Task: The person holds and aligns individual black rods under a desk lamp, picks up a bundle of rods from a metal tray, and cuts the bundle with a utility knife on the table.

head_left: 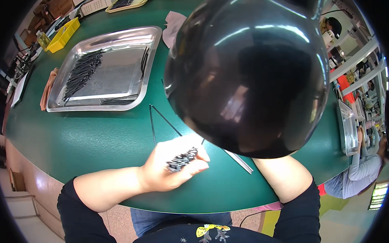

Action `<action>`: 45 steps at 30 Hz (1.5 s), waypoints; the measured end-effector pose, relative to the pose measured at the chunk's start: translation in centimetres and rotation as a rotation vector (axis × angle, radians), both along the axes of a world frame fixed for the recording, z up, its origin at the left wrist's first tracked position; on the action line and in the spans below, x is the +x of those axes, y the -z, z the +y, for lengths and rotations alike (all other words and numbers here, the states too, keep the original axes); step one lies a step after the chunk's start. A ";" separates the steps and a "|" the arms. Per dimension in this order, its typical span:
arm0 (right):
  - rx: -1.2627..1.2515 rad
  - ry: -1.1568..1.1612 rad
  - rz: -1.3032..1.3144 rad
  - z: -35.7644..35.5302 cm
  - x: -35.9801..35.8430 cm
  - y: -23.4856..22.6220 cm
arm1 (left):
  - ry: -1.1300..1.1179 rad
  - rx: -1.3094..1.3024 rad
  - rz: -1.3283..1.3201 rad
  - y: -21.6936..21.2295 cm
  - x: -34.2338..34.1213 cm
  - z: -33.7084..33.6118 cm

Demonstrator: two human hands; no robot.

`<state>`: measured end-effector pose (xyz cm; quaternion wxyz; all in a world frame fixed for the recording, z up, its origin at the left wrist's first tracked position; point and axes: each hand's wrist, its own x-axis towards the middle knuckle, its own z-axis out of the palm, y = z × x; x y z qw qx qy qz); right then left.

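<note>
My left hand (160, 172) is closed around a bundle of thin black rods (182, 159), their ends pointing up toward me. Bright light washes out part of the hand. Beneath it, a few loose black rods (166, 120) lie on the green table (105, 146), two of them meeting in a V. My right forearm (284, 174) reaches under a large glossy black lamp shade (249, 85), which hides my right hand. A slim metallic strip (241, 162) lies between my arms, its far end covered by the shade.
A shallow metal tray (148, 76) at the far left holds several piles of black rods. Around it are a brown cloth (49, 90), a pink cloth (173, 28) and a yellow bin (64, 35). Another metal tray (348, 129) stands at the right edge, near a person in a light top (361, 165).
</note>
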<state>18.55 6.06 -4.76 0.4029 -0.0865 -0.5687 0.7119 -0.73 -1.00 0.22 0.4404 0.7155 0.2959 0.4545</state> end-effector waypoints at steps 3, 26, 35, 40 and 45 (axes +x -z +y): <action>-0.036 -0.009 0.033 0.1 -0.7 0.0 | 0.043 0.009 0.016 1.5 0.3 -0.2; 1.030 0.384 -0.553 -0.9 -0.6 -5.1 | -0.234 0.247 -0.064 1.0 -1.0 0.6; 0.907 0.242 -0.429 -0.8 -0.9 -5.1 | 0.315 0.276 -0.050 0.7 -1.3 0.3; 0.786 0.226 -0.377 -1.1 -1.3 -5.6 | 0.344 0.185 -0.114 0.1 -1.0 0.2; 0.669 0.210 -0.323 -1.2 -1.9 -6.1 | 0.399 0.186 -0.047 0.5 -1.4 0.2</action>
